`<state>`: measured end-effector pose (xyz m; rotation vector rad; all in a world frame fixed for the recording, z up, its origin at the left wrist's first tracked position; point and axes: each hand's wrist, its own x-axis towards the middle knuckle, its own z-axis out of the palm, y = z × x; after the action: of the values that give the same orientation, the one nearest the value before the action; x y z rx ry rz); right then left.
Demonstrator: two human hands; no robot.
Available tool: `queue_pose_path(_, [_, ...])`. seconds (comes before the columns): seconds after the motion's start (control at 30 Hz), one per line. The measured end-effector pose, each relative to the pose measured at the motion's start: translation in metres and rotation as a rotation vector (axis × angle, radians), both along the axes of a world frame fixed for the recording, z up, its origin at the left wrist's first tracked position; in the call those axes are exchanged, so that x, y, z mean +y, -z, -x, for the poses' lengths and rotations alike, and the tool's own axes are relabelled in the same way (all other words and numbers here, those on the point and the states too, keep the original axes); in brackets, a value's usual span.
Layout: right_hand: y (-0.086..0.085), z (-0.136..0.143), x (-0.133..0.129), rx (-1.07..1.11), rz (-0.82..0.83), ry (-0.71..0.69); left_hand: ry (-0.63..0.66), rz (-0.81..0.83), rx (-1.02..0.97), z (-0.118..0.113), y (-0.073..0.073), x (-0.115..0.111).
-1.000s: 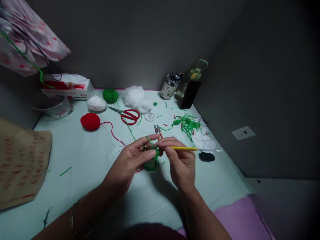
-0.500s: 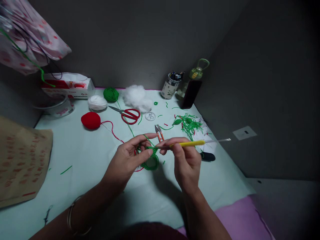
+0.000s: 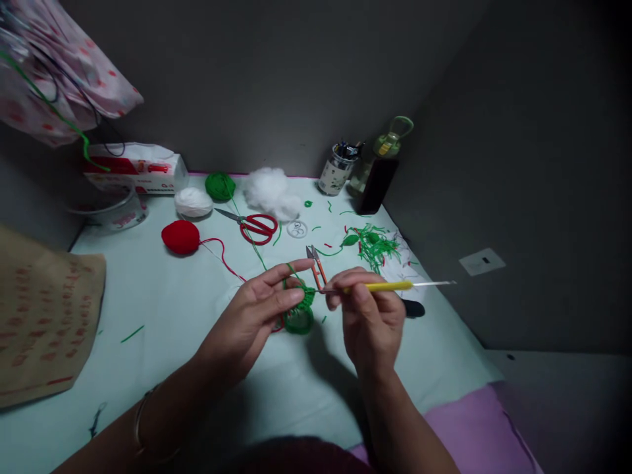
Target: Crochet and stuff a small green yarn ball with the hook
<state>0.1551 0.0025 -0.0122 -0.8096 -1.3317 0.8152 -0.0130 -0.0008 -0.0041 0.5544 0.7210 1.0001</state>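
I have the green crochet piece (image 3: 307, 299) near the centre of the scene, above the table (image 3: 148, 289), pinched between the thumb and fingers of my left hand (image 3: 251, 313). My right hand (image 3: 378, 322) is closed on the yellow-handled hook (image 3: 388, 286), its working end pointing left at the stitches. To work the hook well, I judge, calls for a firm pinch close to the stitch, light tension on the green strand (image 3: 254, 247) over the left fingers, and small wrist turns that neither split nor drop the loop. Counting outward: one crochet piece, one hook, one pair of orange snips (image 3: 322, 268) just beyond, one pair of red-handled scissors (image 3: 241, 220) farther left, one green ball (image 3: 220, 187), one white ball (image 3: 193, 202), one red rounded piece (image 3: 180, 237), and one white fluffy clump (image 3: 270, 191) on the far side
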Motion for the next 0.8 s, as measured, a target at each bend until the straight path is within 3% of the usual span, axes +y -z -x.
queue_pose_path(0.1, [0.002,0.002,0.002,-0.044,0.002,-0.059,-0.027,-0.077,0.111,-0.002,0.0,-0.002])
queue_pose_path(0.2, [0.004,0.005,-0.003,-0.188,-0.076,0.002,-0.087,-0.087,0.181,-0.006,0.001,-0.004])
queue_pose_path(0.27, [0.004,0.006,-0.008,-0.373,-0.199,0.089,-0.103,-0.051,0.122,-0.009,0.002,-0.004])
queue_pose_path(0.37, [0.004,0.004,-0.011,-0.568,-0.341,0.155,-0.03,0.054,-0.056,-0.009,0.003,-0.002])
queue_pose_path(0.47, [0.002,0.0,-0.007,-0.328,-0.199,0.138,0.031,0.126,-0.135,-0.004,0.003,0.003])
queue_pose_path(0.57, [0.0,-0.002,0.0,-0.046,0.005,0.038,0.0,0.086,-0.077,-0.001,0.003,0.005])
queue_pose_path(0.67, [0.0,-0.001,0.003,-0.066,0.067,-0.052,0.001,-0.025,0.05,-0.003,0.003,0.002])
queue_pose_path(0.8, [0.003,-0.001,0.003,-0.043,0.152,-0.029,-0.003,-0.106,0.188,-0.005,0.001,0.0])
